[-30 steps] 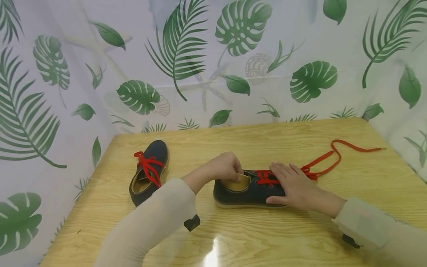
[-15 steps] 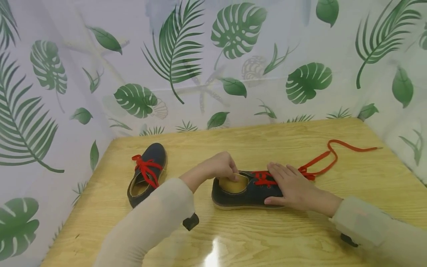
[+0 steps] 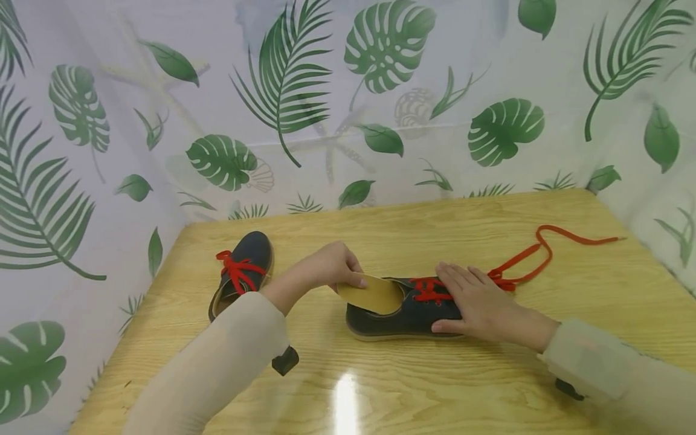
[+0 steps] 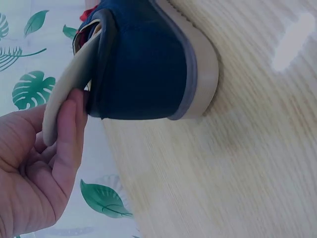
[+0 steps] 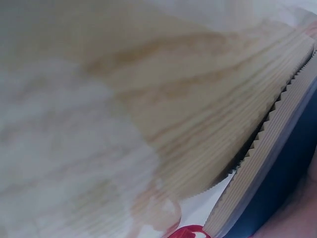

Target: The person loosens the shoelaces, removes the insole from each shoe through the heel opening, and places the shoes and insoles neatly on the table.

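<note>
A tan insole [image 3: 375, 294] slopes out of the opening of a dark blue shoe [image 3: 402, 323] that lies on the table with its heel to the left. My left hand [image 3: 331, 266] pinches the insole's heel end, thumb on top; the left wrist view shows the insole [image 4: 69, 82] bent up beyond the shoe's collar, its front part hidden inside. Spread flat over the shoe's toe, my right hand [image 3: 481, 305] rests with straight fingers. Red laces [image 3: 429, 290] cross the shoe's tongue. In the right wrist view, the ridged sole edge [image 5: 262, 153] shows beside the hand.
A second dark blue shoe [image 3: 252, 254] with tied red laces stands at the left, partly behind the left sleeve. A loose red lace [image 3: 549, 254] trails over the wooden table [image 3: 435, 386] at the right. Leaf-printed cloth [image 3: 304, 151] hangs behind the table.
My left hand has moved left and slightly up, drawing the insole's heel end out above the shoe's heel. My right hand stays on the toe.
</note>
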`<state>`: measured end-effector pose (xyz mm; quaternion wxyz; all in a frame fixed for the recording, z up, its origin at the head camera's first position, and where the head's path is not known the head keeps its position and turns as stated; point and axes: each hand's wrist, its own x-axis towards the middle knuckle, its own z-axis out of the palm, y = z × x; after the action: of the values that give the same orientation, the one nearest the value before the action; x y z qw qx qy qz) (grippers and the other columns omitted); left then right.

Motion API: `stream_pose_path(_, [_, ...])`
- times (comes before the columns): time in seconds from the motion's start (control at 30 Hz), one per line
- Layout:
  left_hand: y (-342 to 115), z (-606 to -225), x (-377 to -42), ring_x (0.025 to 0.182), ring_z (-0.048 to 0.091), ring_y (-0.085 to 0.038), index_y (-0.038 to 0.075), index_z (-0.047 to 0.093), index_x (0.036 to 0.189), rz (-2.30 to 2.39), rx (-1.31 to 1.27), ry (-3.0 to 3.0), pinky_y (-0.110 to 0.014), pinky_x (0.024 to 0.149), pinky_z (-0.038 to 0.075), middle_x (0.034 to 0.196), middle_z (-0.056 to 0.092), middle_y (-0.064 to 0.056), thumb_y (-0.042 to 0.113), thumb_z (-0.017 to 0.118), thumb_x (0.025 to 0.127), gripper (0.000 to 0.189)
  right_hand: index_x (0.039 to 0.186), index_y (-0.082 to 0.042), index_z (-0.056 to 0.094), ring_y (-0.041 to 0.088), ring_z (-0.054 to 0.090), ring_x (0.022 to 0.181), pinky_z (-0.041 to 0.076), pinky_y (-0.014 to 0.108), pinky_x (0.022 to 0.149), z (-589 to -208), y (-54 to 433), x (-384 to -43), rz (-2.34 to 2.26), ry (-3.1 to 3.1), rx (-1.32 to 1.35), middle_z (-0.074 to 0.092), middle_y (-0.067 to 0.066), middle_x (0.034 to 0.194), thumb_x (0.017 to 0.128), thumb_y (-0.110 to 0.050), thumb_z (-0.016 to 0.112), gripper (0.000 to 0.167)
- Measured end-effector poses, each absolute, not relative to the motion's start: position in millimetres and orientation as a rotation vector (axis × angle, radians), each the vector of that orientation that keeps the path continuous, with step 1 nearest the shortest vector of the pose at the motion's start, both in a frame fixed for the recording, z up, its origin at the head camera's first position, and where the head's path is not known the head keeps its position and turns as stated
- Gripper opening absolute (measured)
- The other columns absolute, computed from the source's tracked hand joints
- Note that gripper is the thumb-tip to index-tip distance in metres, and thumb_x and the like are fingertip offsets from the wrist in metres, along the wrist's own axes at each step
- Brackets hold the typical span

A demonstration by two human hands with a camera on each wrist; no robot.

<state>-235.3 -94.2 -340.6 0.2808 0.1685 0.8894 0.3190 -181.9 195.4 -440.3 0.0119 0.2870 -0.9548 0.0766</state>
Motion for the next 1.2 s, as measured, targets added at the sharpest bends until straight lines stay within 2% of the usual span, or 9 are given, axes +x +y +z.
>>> stream_pose_path(0.2, [-94.6,-343.2,-229.1,0.057,0.06,-0.012,0.005,0.073,0.081,0.834,0.483,2.505,-0.034,0.06,0.06,0.069,0.067,-0.002,0.019,0.074,0.083,0.015,0.146,0.002,0.027,0.036,0.028,0.139,0.018,0.055,0.115,-439.1,195.3,-182.3,0.229,-3.0,0.886,0.03,0.02,0.151,0.081,-0.073,0.048,0.102])
stream_pose_path(0.27, [-95.8,-344.4,-226.4,0.059,0.06,-0.013,0.006,0.073,0.08,0.804,0.5,2.558,-0.032,0.061,0.059,0.07,0.067,-0.002,0.023,0.074,0.083,0.017,0.147,0.002,0.026,0.036,0.028,0.139,0.018,0.055,0.115,-439.8,195.8,-182.2,0.228,-3.007,0.881,0.03,0.02,0.151,0.081,-0.073,0.049,0.103])
stream_pose_path(0.4, [-100.0,-346.1,-218.9,0.077,0.064,-0.015,0.006,0.073,0.096,0.675,0.616,2.735,-0.029,0.069,0.057,0.086,0.071,-0.003,0.028,0.073,0.084,0.025,0.146,0.003,0.026,0.037,0.028,0.139,0.018,0.054,0.115,-439.3,195.5,-181.8,0.227,-3.005,0.885,0.03,0.02,0.151,0.082,-0.072,0.049,0.102])
stream_pose_path(0.53, [-105.5,-349.4,-209.0,0.095,0.066,-0.018,0.009,0.069,0.115,0.441,0.923,2.956,-0.03,0.078,0.057,0.107,0.07,-0.006,0.031,0.068,0.087,0.035,0.146,0.004,0.027,0.038,0.028,0.138,0.019,0.055,0.115,-438.3,195.1,-181.5,0.223,-2.993,0.891,0.03,0.021,0.15,0.082,-0.072,0.048,0.101])
stream_pose_path(0.6, [-109.2,-352.8,-203.9,0.097,0.067,-0.018,0.009,0.068,0.117,0.322,1.176,3.057,-0.029,0.075,0.059,0.114,0.068,-0.007,0.032,0.068,0.088,0.037,0.146,0.004,0.027,0.037,0.029,0.138,0.019,0.055,0.115,-438.4,195.5,-181.4,0.223,-2.988,0.891,0.03,0.021,0.15,0.082,-0.073,0.048,0.102])
stream_pose_path(0.77, [-118.8,-367.3,-198.3,0.102,0.066,-0.018,0.004,0.068,0.116,0.169,1.94,3.108,-0.029,0.084,0.057,0.115,0.067,-0.01,0.03,0.074,0.082,0.043,0.146,0.004,0.028,0.037,0.028,0.138,0.019,0.055,0.115,-438.3,195.3,-180.9,0.231,-2.984,0.894,0.031,0.021,0.15,0.082,-0.072,0.049,0.102])
stream_pose_path(0.87, [-124.1,-377.2,-198.5,0.104,0.066,-0.019,0.001,0.068,0.113,0.155,2.277,3.015,-0.031,0.091,0.054,0.112,0.068,-0.012,0.028,0.078,0.077,0.046,0.146,0.004,0.028,0.037,0.028,0.138,0.019,0.055,0.115,-437.7,194.7,-181.0,0.227,-2.989,0.895,0.03,0.021,0.15,0.082,-0.072,0.048,0.101])
stream_pose_path(1.07, [-133.6,-391.8,-198.8,0.107,0.064,-0.017,0.004,0.069,0.113,-0.088,2.462,2.918,-0.032,0.096,0.051,0.112,0.068,-0.009,0.036,0.074,0.078,0.049,0.146,0.004,0.027,0.037,0.027,0.139,0.018,0.054,0.115,-435.6,193.7,-180.9,0.23,-3.004,0.889,0.03,0.021,0.151,0.082,-0.072,0.047,0.101])
stream_pose_path(1.2, [-136.3,-394.7,-198.8,0.111,0.062,-0.016,0.005,0.068,0.115,-0.211,2.414,2.887,-0.031,0.1,0.048,0.115,0.068,-0.007,0.03,0.071,0.081,0.042,0.146,0.003,0.027,0.037,0.027,0.139,0.018,0.054,0.115,-435.8,193.6,-181.1,0.222,-3.006,0.889,0.03,0.021,0.151,0.082,-0.073,0.047,0.102])
